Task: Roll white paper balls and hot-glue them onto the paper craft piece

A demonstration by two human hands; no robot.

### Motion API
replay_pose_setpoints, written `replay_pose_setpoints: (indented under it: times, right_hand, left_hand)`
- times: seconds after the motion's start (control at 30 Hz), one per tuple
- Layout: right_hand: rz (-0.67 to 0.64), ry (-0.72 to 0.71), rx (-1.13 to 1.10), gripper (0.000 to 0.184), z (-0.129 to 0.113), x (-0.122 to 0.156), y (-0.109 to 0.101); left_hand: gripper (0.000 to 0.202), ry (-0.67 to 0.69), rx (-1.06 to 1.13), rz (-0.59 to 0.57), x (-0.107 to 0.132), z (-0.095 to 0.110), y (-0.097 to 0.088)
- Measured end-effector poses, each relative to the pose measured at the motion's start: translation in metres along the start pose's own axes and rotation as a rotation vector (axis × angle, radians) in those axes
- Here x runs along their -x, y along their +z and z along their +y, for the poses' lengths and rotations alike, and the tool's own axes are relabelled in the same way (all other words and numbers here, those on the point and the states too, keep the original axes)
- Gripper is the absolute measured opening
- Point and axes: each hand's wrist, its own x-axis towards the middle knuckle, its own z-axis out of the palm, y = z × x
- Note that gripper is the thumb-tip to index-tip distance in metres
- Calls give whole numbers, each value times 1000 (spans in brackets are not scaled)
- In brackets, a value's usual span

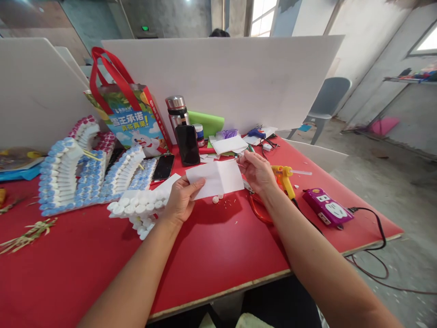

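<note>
A piece of white paper (208,178) with a fold line is held up over the red table, its left edge between the thumb and fingers of my left hand (182,196). Beside the paper's right end, my right hand (257,171) has its fingers pinched together. What is between those fingertips is too small to make out. Below the paper lie a small white roll (215,199) and some crumbs. By my left wrist stands a structure of white rolls (136,207), partly hidden by the hand. Red-handled scissors (258,209) lie under my right forearm, partly covered.
A yellow glue gun (286,181) and a purple power strip (327,207) with a cable lie at right. Blue-and-white roll structures (61,182) stand left. Behind are a gift bag (133,118), a thermos (176,111), an upright phone (187,146) and a white board (239,82).
</note>
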Motion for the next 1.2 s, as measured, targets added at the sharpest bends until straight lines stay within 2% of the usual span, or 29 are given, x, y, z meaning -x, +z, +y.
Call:
replay_pose_setpoints:
  times: [0.1, 0.27, 0.57, 0.77, 0.9, 1.03, 1.2]
  right_hand:
    - [-40, -34, 58, 27, 3, 0, 0]
    - [-173, -27, 138, 21, 5, 3, 0]
    - [-258, -80, 272, 17, 3, 14, 10]
    - [-313, 11, 168, 24, 6, 16, 10]
    - [-275, 11, 226, 23, 8, 14, 8]
    - [-223, -16, 239, 32, 8, 14, 8]
    - [-254, 33, 196, 27, 7, 15, 11]
  left_hand:
    - [27, -36, -39, -59, 3, 0, 0]
    - [25, -86, -44, -95, 5, -2, 0]
    - [27, -179, -41, -179, 9, 1, 1]
    - [24, -187, -45, -220, 11, 0, 2]
    - [23, -187, -51, -223, 11, 0, 3]
    - [22, -192, -58, -238, 11, 0, 4]
    - [24, -188, -75, -224, 11, -1, 4]
